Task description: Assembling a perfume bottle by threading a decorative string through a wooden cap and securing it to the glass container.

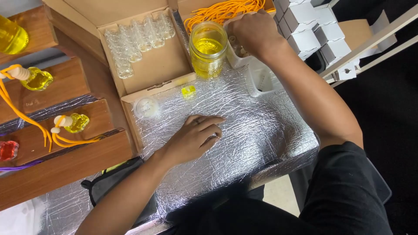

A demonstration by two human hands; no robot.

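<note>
Far left: stepped wooden shelves (65,152) carry small glass bottles of yellow liquid (38,79), each with a wooden cap and an orange cord (26,119); one red bottle (8,150) sits at the left edge on the lower step.

Next right: open cardboard box (152,65) with rows of empty small clear bottles (139,37) along its back wall. Just in front of the box, a small round clear lid (146,107) lies on the table (257,126), which is covered in crinkled silver foil.

Left hand (196,137) lies palm down on the foil, fingers loosely spread, holding nothing; ring on one finger.

A small filled yellow bottle (188,92) stands on the foil, just beside the box's front flap, near and ahead of the left hand, apart from it.

Behind it: open glass jar (208,48) about half full of yellow liquid. Bundle of orange cords (222,9) behind the jar.

Right hand (252,32) is just right of the jar, fingers curled down into a white tray (254,69) of small wooden caps (240,51); can't tell whether it grips one.

Far right: stack of small white boxes (307,28).
</note>
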